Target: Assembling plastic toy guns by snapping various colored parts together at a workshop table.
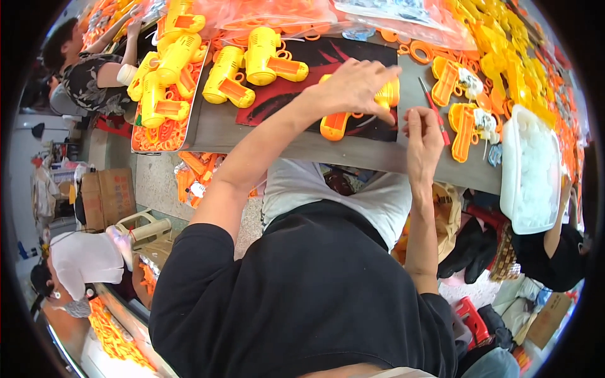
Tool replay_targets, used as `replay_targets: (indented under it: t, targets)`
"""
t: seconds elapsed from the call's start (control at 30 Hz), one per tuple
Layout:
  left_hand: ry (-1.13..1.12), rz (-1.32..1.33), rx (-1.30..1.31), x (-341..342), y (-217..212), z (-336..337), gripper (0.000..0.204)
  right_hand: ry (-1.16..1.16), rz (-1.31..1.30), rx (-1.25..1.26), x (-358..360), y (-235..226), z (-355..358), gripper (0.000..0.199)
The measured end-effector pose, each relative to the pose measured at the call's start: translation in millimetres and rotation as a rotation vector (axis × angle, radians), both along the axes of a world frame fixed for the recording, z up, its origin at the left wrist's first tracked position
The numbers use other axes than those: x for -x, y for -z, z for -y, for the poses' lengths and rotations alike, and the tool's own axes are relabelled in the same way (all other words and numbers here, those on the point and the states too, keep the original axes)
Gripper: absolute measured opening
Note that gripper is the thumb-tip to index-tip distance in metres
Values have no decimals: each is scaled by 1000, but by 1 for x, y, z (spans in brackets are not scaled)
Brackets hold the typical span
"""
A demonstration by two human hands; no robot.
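On the dark mat (277, 104) lies a yellow toy gun (389, 94) with an orange handle. My left hand (356, 88) arches over its yellow body, thumb on the near side and fingers on the far side, hiding the middle of it. Just right of the toy, my right hand (423, 135) is raised over the table edge with its fingers curled together. Whatever those fingers may hold is too small to make out. A screwdriver (436, 110) with a red handle lies on the table beside my right hand.
More yellow toy guns (261, 57) stand left, some heaped in a tray (140, 146). Open toy halves (463, 129) with white inner parts lie right, beside a white bin (512, 189) of translucent pieces. Orange and yellow parts pile behind. Other people (88, 258) sit around.
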State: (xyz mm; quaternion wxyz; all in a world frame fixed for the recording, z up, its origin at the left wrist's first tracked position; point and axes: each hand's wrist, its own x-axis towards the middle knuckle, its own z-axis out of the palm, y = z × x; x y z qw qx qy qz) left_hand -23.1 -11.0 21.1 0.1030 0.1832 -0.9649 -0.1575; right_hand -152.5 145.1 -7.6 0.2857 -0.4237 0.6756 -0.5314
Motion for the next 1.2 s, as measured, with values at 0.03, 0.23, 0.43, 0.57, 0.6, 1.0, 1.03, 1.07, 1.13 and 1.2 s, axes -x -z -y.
replay_targets:
  t: [0.03,0.23,0.43,0.57,0.6,1.0,1.03,1.07,1.13,1.2]
  targets:
    - [-7,-107,59,-3,8,-1,94,131,-142,73,2,-3,4,23]
    - [-547,-512,383,-79,13,43,60,136,-316,123,17,-2,5,17]
    - [-757,-134,521,-164,36,69,47,42,-509,329,23,-5,67,16]
    - [-644,-332,475,-134,13,41,43,-116,-618,120,52,1,138,17]
    - [-570,-442,381,-124,9,32,43,-143,-661,7,58,5,152,19]
    - [-98,-343,-566,-74,15,16,41,47,-629,-133,101,14,169,25]
    - [-90,-339,-610,-75,13,18,41,87,-724,-137,110,13,170,24]
    - [-85,-334,-629,-75,13,20,40,124,-819,-143,120,12,169,24]
    - [-83,-408,-630,-73,15,20,38,143,-789,-108,141,8,168,22]
    - [-153,-493,-569,-64,13,26,32,99,-847,31,156,1,170,20]
